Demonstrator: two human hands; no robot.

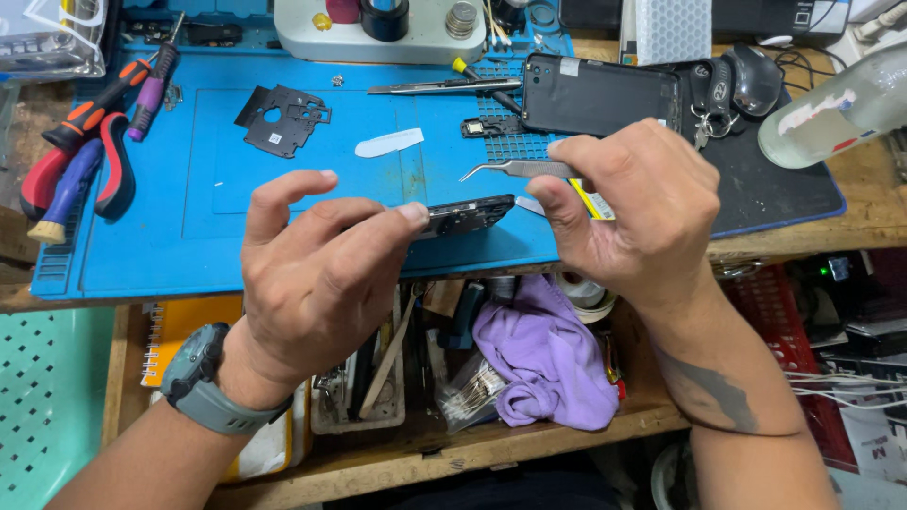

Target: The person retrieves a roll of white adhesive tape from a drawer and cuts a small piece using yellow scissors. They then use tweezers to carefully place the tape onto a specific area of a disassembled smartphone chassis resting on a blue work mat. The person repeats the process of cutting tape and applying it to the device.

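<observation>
The small black phone part (465, 215), pinched above the blue mat (283, 236) in the closed left hand (316, 274), could get scratched if the curved tweezers (515, 170) gripped by the right hand (628, 212) slip.

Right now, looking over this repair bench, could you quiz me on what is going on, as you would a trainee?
1. True or false: the right hand holds metal tweezers.
2. What does the left hand pinch? A) a purple cloth B) a small dark phone part C) a screwdriver
3. Fill in: the black phone lies at the far edge of the blue ____.

Key
1. True: the curved tips point left, toward the part.
2. B: the dark phone part sits between thumb and fingertips; the purple cloth lies on the shelf below, and the screwdrivers lie at the left of the mat.
3. mat.
</observation>
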